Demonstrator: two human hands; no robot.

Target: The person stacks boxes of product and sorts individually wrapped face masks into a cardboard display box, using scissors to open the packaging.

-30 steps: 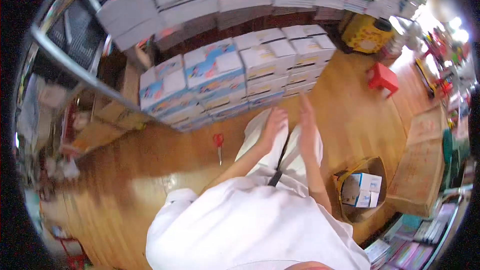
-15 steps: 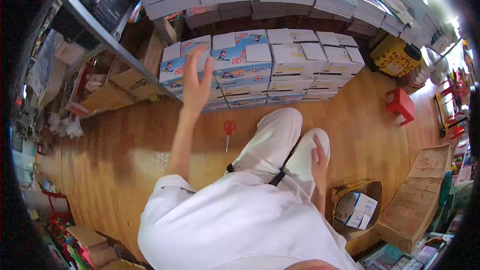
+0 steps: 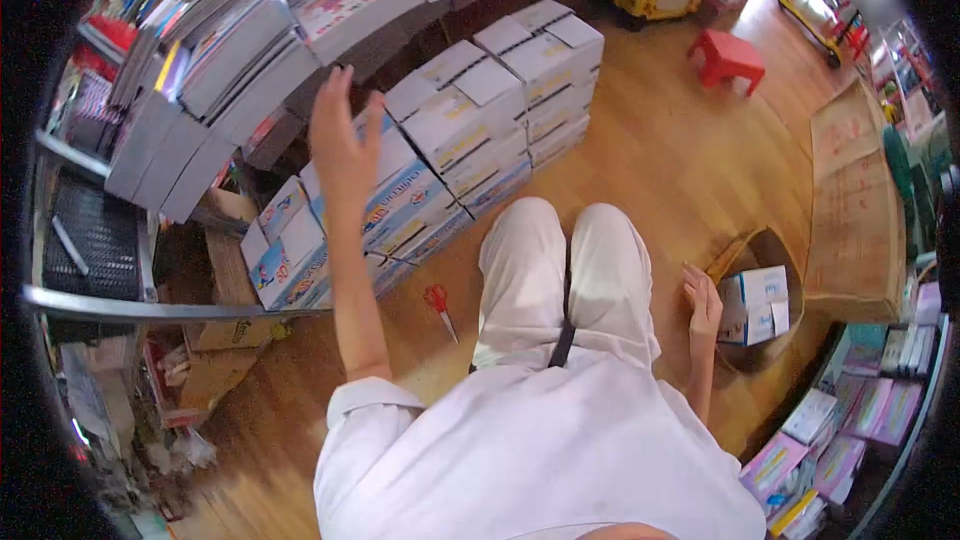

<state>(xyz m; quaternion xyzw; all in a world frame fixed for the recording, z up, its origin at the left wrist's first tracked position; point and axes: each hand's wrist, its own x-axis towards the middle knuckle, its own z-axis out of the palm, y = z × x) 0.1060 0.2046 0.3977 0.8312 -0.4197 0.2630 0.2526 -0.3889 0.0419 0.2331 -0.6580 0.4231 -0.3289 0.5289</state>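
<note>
Currently, two hands, both bare, held well apart. Left hand (image 3: 340,135): one, raised at far left, palm flat, fingers spread, gripping nothing. It hovers in front of the blue-and-white boxes (image 3: 400,195); I cannot tell whether it touches them. These are rectangular printed cartons, stacked several high in a row, too many to count. Right hand (image 3: 703,302): one, low at near right, fingers loosely curled, empty, just beside the open carton (image 3: 733,252). This is one brown cardboard box with its flaps up. It holds small boxes (image 3: 757,302), two visible, white and blue. Scissors (image 3: 437,302): one pair, red handles, metal blades, lying on the wooden floor (image 3: 650,160) left of my knees. Stool (image 3: 727,55): one, red plastic, far right. Flattened cardboard (image 3: 850,210): brown sheets, right.
</note>
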